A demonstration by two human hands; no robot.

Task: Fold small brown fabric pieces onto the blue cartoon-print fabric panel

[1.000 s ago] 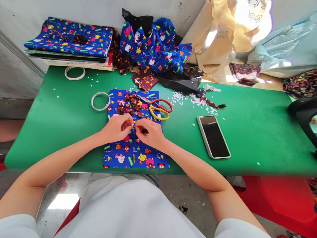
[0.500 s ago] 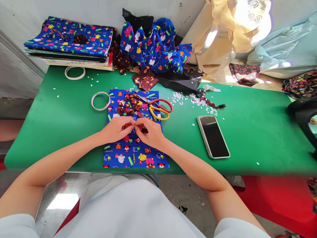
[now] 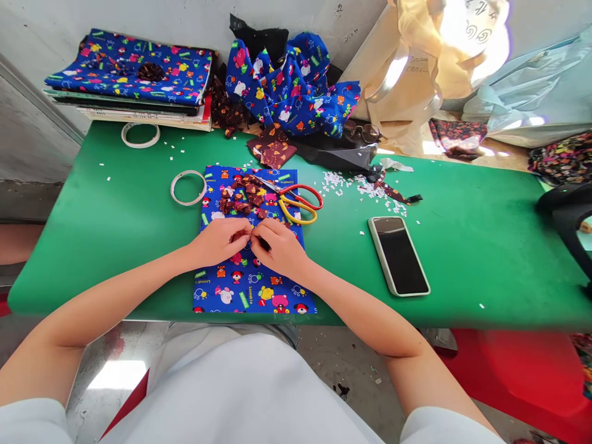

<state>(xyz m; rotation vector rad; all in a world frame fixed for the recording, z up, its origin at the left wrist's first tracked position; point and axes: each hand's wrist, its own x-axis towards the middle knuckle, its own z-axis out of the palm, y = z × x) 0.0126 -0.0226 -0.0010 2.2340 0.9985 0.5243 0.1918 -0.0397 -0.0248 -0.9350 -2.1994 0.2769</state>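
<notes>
My left hand (image 3: 225, 239) and my right hand (image 3: 277, 246) meet at the fingertips over a blue cartoon-print cloth (image 3: 259, 290). The right fingers are curled round a small dark cloth piece (image 3: 264, 243), partly hidden. My left thumb and index finger pinch at the same spot; what lies between them is too small to make out. Just beyond the hands, several small brown printed cloth pieces (image 3: 241, 196) lie in a loose pile on the blue cloth. Scissors (image 3: 298, 203) with one red and one yellow handle rest beside them, blades toward the pile.
On the green tabletop (image 3: 139, 209) are two tape rolls (image 3: 188, 188), a phone (image 3: 400, 256) and white paper bits (image 3: 335, 182). Behind stand a stack of books (image 3: 148, 117) under folded blue cloth, crumpled blue cloth (image 3: 296, 86), a brown square (image 3: 272, 147), eyeglasses (image 3: 370, 132) and a paper bag (image 3: 402, 92).
The right fingers have shifted slightly around the small dark cloth piece, showing more of it between them. The left hand stays almost in place; scissors, pile and other things are unmoved.
</notes>
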